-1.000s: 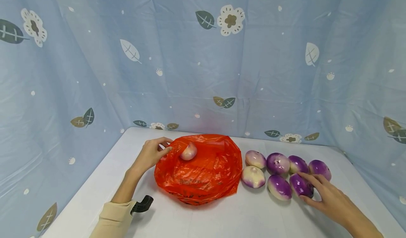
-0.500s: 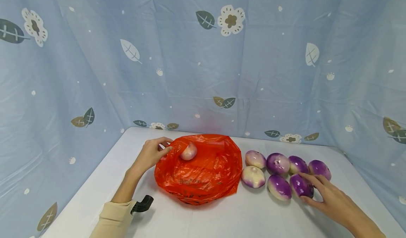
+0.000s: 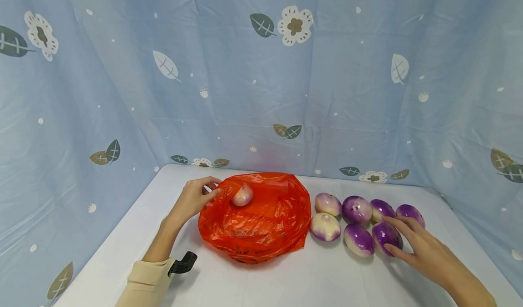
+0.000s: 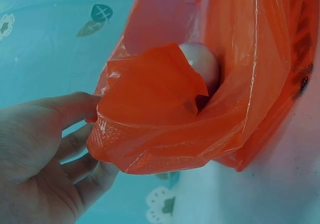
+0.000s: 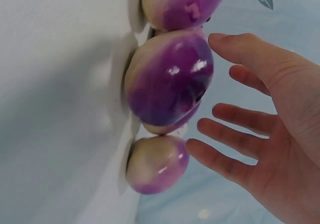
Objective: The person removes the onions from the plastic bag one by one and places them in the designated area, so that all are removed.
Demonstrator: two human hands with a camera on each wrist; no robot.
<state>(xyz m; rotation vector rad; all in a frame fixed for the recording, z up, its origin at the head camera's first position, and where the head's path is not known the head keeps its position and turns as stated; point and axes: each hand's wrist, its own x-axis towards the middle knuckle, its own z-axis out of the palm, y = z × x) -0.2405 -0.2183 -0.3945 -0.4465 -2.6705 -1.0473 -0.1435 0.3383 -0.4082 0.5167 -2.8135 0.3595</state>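
Note:
An orange plastic bag (image 3: 261, 220) lies on the white table (image 3: 286, 279) with one pale turnip (image 3: 243, 195) inside its mouth. My left hand (image 3: 195, 198) pinches the bag's left rim; in the left wrist view the fingers (image 4: 75, 109) hold the folded edge of the bag (image 4: 165, 114) in front of the turnip (image 4: 202, 66). Several purple-and-white turnips lie to the right of the bag. My right hand (image 3: 412, 243) is spread around the front right turnip (image 3: 386, 236). The right wrist view shows straight fingers (image 5: 230, 134) just beside that turnip (image 5: 170, 84).
A blue curtain (image 3: 261, 93) with leaf and flower prints closes in the back and both sides. Other turnips lie at the group's left (image 3: 324, 226) and far right (image 3: 410, 212). A black clip (image 3: 182, 261) sits at my left sleeve. Bare table shows in front.
My right hand has shifted slightly towards the front right turnip, fingers still spread. The left hand keeps its pinch on the bag rim.

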